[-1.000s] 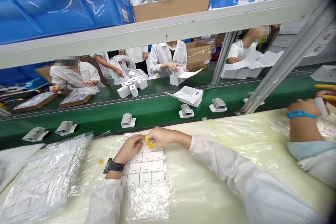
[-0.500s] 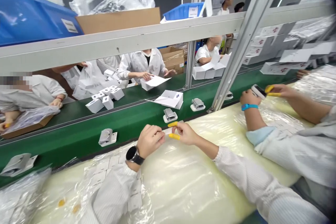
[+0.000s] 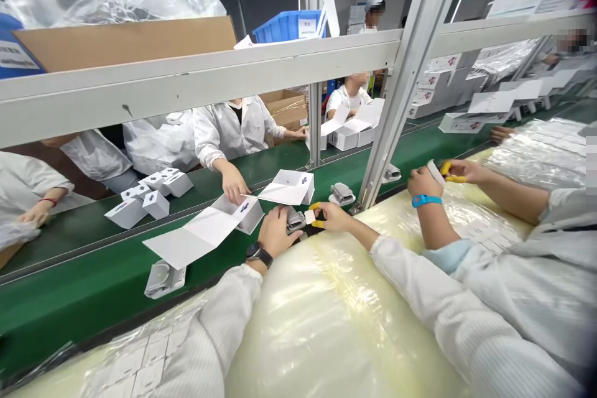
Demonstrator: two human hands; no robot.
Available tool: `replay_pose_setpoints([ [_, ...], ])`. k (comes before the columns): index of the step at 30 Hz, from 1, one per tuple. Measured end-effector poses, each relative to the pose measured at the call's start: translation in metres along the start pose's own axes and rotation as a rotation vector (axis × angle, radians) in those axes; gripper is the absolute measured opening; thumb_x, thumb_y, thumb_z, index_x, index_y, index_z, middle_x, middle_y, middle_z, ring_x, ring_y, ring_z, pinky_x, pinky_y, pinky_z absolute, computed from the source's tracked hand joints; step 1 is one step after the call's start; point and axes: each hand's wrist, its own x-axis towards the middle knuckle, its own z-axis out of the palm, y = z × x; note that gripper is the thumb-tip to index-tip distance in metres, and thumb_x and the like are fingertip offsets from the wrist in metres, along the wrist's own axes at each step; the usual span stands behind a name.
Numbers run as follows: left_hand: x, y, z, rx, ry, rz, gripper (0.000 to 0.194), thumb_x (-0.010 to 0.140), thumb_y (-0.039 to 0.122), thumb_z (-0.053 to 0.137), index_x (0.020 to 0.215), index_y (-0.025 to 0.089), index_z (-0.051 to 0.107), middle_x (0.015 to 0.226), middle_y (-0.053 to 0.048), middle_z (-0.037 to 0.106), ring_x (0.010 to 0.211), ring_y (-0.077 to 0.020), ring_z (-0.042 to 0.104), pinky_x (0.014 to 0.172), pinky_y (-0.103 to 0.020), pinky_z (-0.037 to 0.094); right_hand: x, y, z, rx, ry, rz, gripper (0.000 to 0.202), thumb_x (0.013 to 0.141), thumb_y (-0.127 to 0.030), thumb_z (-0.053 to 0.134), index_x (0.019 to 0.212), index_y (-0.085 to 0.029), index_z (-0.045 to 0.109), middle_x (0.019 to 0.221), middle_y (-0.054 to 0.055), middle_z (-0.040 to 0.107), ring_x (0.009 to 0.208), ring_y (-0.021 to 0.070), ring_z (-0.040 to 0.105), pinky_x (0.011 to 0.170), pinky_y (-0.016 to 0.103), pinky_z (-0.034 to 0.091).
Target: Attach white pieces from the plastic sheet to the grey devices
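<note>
My left hand (image 3: 275, 231), with a black watch on its wrist, reaches to the near side of the green belt. Its fingers curl round a white device with a folded grey cuff (image 3: 295, 219), which looks like a wrist blood pressure monitor. Part of the device is hidden behind the fingers. Just to the right, my right hand (image 3: 336, 217) wears yellow finger cots and pinches a small white square piece (image 3: 310, 217), close beside the device. Another cuffed device (image 3: 342, 194) lies on the belt beyond my right hand, and one more (image 3: 164, 278) lies to the left.
Open white boxes (image 3: 252, 214) stand on the green belt (image 3: 93, 286); a co-worker's hand (image 3: 234, 183) touches one. A plastic-covered yellowish padded surface (image 3: 298, 323) lies before me. At right, a co-worker's hands (image 3: 426, 181) hold a white device. A metal post (image 3: 396, 74) rises beyond the belt.
My hands were together over the padded surface; now the left has moved onto a cuffed device at the belt. The view has shifted right, and another open box shows in front.
</note>
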Motion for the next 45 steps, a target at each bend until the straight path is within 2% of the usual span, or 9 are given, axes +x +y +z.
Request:
replay_pose_setpoints([
  [6, 0.035, -0.025, 0.029, -0.171, -0.231, -0.075, 0.075, 0.073, 0.033, 0.08, 0.138, 0.021, 0.046, 0.13, -0.014, 0.058, 0.113, -0.0304, 0.061, 0.095, -0.039, 0.05, 0.037, 0.013, -0.012, -0.157, -0.118, -0.087, 0.031, 0.075, -0.032, 0.072, 0.099, -0.014, 0.07, 0.086, 0.004, 0.067, 0.078, 0.0179, 0.057, 0.069, 0.028, 0.045],
  [12, 0.039, -0.038, 0.034, -0.288, -0.191, -0.015, 0.077, 0.071, 0.033, 0.083, 0.139, 0.024, 0.048, 0.137, -0.014, 0.055, 0.119, -0.033, 0.059, 0.099, -0.045, 0.05, 0.042, 0.023, -0.009, -0.104, -0.093, -0.06, 0.026, 0.073, -0.031, 0.076, 0.097, -0.023, 0.072, 0.082, 0.001, 0.067, 0.082, 0.0207, 0.059, 0.07, 0.029, 0.047],
  [24, 0.05, -0.036, 0.042, -0.319, -0.175, 0.013, 0.076, 0.068, 0.038, 0.085, 0.135, 0.021, 0.055, 0.134, -0.013, 0.057, 0.118, -0.033, 0.06, 0.104, -0.047, 0.048, 0.043, 0.046, -0.01, -0.129, -0.18, 0.01, 0.051, 0.066, -0.039, 0.083, 0.11, -0.015, 0.074, 0.079, 0.001, 0.067, 0.071, 0.0157, 0.059, 0.071, 0.027, 0.047],
  [29, 0.051, -0.037, 0.044, -0.339, -0.17, 0.015, 0.074, 0.068, 0.038, 0.085, 0.134, 0.018, 0.056, 0.13, -0.013, 0.059, 0.114, -0.0322, 0.061, 0.103, -0.046, 0.049, 0.04, 0.041, -0.013, -0.198, -0.115, -0.013, 0.026, 0.079, -0.04, 0.072, 0.087, -0.015, 0.077, 0.08, 0.004, 0.069, 0.069, 0.0153, 0.059, 0.07, 0.027, 0.046],
  [34, 0.062, -0.019, 0.049, -0.351, -0.185, 0.0, 0.076, 0.067, 0.034, 0.086, 0.134, 0.019, 0.055, 0.133, -0.014, 0.058, 0.119, -0.0329, 0.059, 0.106, -0.047, 0.047, 0.046, 0.036, -0.015, -0.222, 0.064, 0.191, 0.024, 0.07, -0.027, 0.077, 0.09, -0.015, 0.075, 0.069, 0.001, 0.067, 0.061, 0.0146, 0.054, 0.064, 0.027, 0.045],
  [37, 0.052, 0.001, 0.028, -0.347, -0.194, 0.001, 0.081, 0.069, 0.03, 0.084, 0.14, 0.015, 0.048, 0.142, -0.018, 0.051, 0.131, -0.0343, 0.05, 0.111, -0.047, 0.042, 0.027, 0.024, -0.012, -0.242, 0.165, 0.232, 0.022, 0.074, -0.024, 0.07, 0.093, -0.013, 0.071, 0.066, 0.002, 0.063, 0.059, 0.0143, 0.051, 0.06, 0.027, 0.041],
  [41, -0.019, -0.005, -0.054, -0.48, -0.192, 0.077, 0.043, 0.09, 0.034, 0.063, 0.13, 0.019, 0.059, 0.124, -0.012, 0.065, 0.109, -0.0248, 0.065, 0.097, -0.039, 0.052, -0.029, -0.014, 0.017, -0.36, 0.452, 0.155, 0.017, 0.085, -0.032, 0.058, 0.084, -0.016, 0.064, 0.065, 0.002, 0.056, 0.058, 0.0154, 0.047, 0.058, 0.028, 0.036],
  [43, -0.076, -0.025, -0.105, -0.573, -0.226, -0.001, 0.027, 0.094, 0.036, 0.058, 0.113, 0.02, 0.067, 0.107, -0.007, 0.072, 0.093, -0.0196, 0.069, 0.086, -0.033, 0.055, -0.054, -0.044, 0.044, -0.344, 0.299, -0.06, 0.013, 0.083, -0.03, 0.06, 0.083, -0.018, 0.063, 0.071, 0.003, 0.058, 0.062, 0.0162, 0.051, 0.06, 0.028, 0.038],
  [45, -0.139, -0.052, -0.149, -0.579, -0.156, -0.221, 0.024, 0.094, 0.037, 0.055, 0.101, 0.018, 0.069, 0.093, -0.006, 0.073, 0.081, -0.0179, 0.069, 0.077, -0.031, 0.055, -0.068, -0.08, 0.077, -0.247, 0.009, -0.259, 0.009, 0.084, -0.026, 0.059, 0.087, -0.019, 0.064, 0.079, 0.005, 0.061, 0.069, 0.0173, 0.056, 0.064, 0.028, 0.042],
])
